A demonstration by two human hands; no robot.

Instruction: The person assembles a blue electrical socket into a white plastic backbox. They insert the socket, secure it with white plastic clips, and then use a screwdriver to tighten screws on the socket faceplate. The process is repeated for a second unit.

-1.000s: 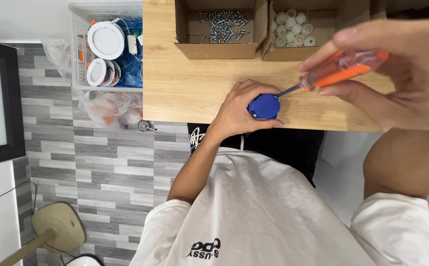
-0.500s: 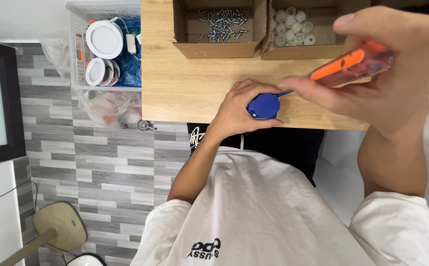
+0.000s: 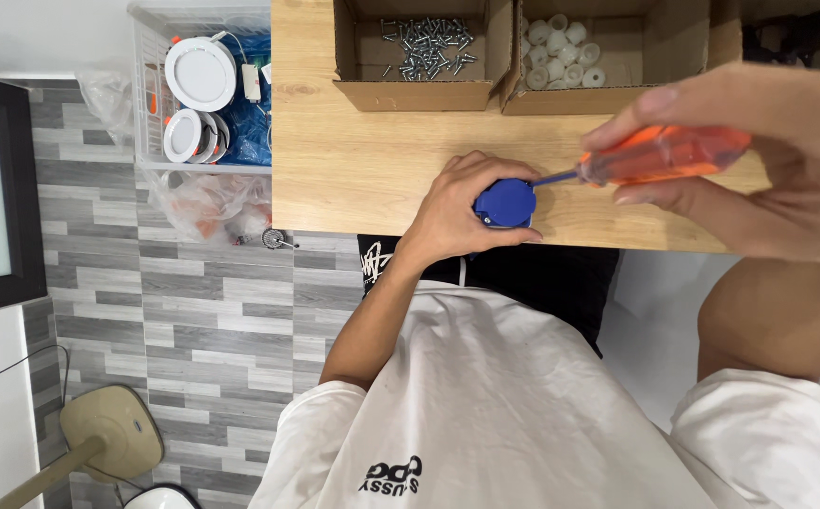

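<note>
I see my right hand (image 3: 759, 165), clamped on the orange screwdriver (image 3: 660, 157), has swung back down so the tip again meets the blue plug (image 3: 504, 202) (gripped by my left hand (image 3: 457, 212) at the table (image 3: 353, 170) edge), so driving goes on.

blue socket (image 3: 505, 203) half hidden by left hand (image 3: 457, 212) | right hand (image 3: 768, 160) cut off at edge

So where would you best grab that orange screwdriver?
By its thick orange handle, as the right hand does now. The screwdriver lies nearly level, with its thin shaft pointing at the blue part, so come from the handle end, away from the left hand.
</note>
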